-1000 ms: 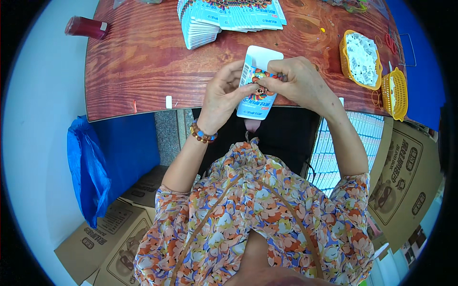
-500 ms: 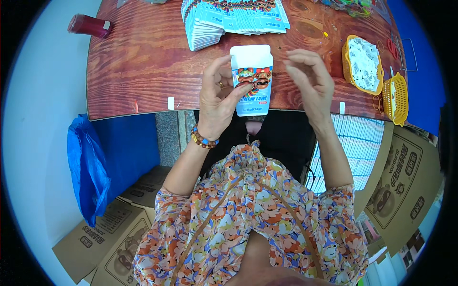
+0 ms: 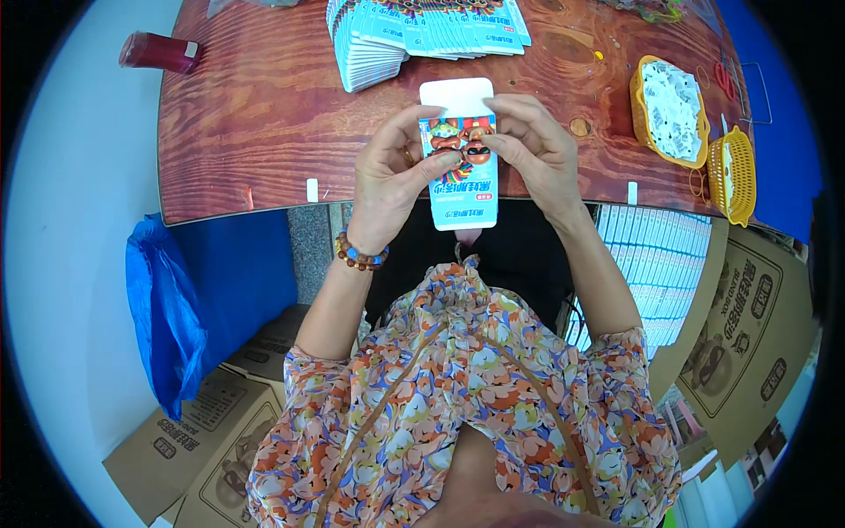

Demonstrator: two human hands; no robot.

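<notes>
Both hands hold one flat light-blue printed carton (image 3: 464,187) with a white flap at its far end, upright over the near edge of the wooden table (image 3: 255,114). My left hand (image 3: 396,180), with a bead bracelet at the wrist, grips the carton's left side, thumb on its printed face. My right hand (image 3: 539,150) pinches the carton's right edge near the top, thumb and forefinger on the face. A fanned stack of the same flat cartons (image 3: 414,35) lies farther back on the table.
Two yellow baskets (image 3: 671,110) (image 3: 735,174) with white pieces sit at the table's right. A red cylinder (image 3: 158,51) lies at the far left corner. Below the table are a blue bag (image 3: 163,308), brown cardboard boxes (image 3: 220,422) (image 3: 748,326) and a crate of cartons (image 3: 656,264).
The carton has turned upright from a tilt and shifted slightly away from me. My right hand, briefly off it half a second ago, has come back onto its right edge.
</notes>
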